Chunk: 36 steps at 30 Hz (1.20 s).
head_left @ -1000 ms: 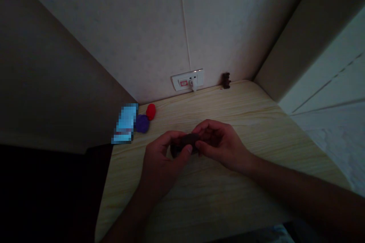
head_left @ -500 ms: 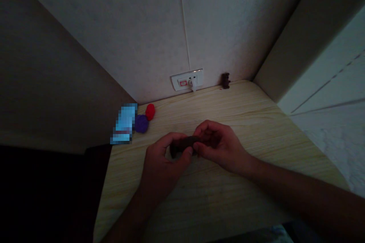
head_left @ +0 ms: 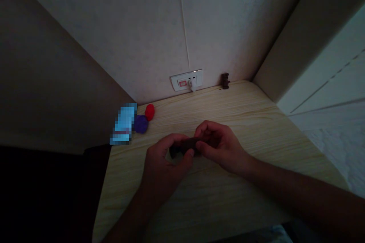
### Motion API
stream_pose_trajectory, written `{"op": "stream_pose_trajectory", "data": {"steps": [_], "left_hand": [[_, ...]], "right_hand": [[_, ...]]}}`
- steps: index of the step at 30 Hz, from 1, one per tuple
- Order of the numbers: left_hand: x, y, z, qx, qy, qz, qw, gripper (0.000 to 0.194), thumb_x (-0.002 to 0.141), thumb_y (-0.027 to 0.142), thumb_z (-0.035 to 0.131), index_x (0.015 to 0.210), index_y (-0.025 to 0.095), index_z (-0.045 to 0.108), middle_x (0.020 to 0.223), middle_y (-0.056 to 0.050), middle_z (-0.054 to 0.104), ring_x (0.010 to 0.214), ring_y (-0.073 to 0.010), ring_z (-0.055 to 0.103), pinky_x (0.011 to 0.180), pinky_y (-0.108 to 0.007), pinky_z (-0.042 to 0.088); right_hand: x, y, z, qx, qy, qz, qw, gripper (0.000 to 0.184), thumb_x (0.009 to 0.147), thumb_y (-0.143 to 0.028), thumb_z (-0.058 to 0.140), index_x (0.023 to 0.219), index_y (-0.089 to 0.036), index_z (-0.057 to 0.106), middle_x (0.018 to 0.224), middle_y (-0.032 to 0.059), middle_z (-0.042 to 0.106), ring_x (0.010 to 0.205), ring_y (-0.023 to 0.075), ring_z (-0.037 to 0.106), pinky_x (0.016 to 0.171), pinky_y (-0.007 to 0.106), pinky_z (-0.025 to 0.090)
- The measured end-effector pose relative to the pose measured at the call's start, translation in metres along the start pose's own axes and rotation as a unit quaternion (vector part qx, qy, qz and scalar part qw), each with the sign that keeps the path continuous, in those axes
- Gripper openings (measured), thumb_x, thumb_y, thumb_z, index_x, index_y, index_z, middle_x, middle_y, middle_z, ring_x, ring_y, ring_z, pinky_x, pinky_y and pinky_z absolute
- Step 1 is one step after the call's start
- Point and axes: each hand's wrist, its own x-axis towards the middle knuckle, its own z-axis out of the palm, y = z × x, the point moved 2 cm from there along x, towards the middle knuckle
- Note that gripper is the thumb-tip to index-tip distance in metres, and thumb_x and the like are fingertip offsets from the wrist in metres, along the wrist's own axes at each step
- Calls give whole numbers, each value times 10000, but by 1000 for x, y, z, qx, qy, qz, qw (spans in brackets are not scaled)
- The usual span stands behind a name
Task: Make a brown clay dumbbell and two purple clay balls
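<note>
Between my two hands is a dark brown, elongated piece of modelling clay [head_left: 187,145], held over the middle of the table. My left hand [head_left: 164,164] curls around its left part, thumb at the near side and index finger behind. At the right end, my right hand [head_left: 222,146] pinches the clay with thumb and fingers. Dim light and the fingers hide part of its shape. Farther left lie a purple clay lump [head_left: 141,124] and a red clay lump [head_left: 149,112], touching each other. A small dark brown figure [head_left: 225,81] stands at the back, against the wall.
The pale wood table [head_left: 245,114] meets the wall at its back edge. A white wall socket [head_left: 186,80] with a plug sits just above it. On the far left, a pixelated bright blue rectangle [head_left: 124,123] is beside the purple lump. A pale panel [head_left: 327,57] borders the right.
Both hands stay nearly in place with the brown clay between them. My left thumb has shifted slightly right along the clay, and the piece looks slightly turned.
</note>
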Motion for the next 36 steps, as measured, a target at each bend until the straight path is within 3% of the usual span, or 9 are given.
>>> {"op": "stream_pose_trajectory", "data": {"steps": [12,19,31,36], "left_hand": [[-1,3,-1,12,3,-1,1000,163,761,152,702,913,202,735,818,21,751,742,-138,661,696,-244,516],[0,3,-1,3,1,3,1000,145,769,154,704,902,202,738,784,29,742,707,-124,648,672,-229,514],[1,-5,0,-33,7,-45,998,157,778,208,708,930,188,741,889,-18,771,848,-186,702,776,-294,540],[1,0,-1,-21,6,-29,999,149,768,191,711,912,183,747,829,-6,762,771,-162,686,728,-272,538]], "right_hand": [[-1,0,-2,11,-27,-19,999,130,820,-233,691,838,-170,578,699,-18,615,626,99,573,589,215,454],[-1,0,2,17,-12,-8,1000,212,744,-190,769,821,-173,572,694,-29,615,614,91,564,569,205,442],[-1,-2,-1,30,-30,-25,999,141,786,-164,710,868,-162,595,748,-19,632,658,82,589,613,197,467],[-1,0,0,-1,-18,-22,1000,192,772,-175,750,855,-170,576,730,-25,615,637,82,571,596,200,452]]}}
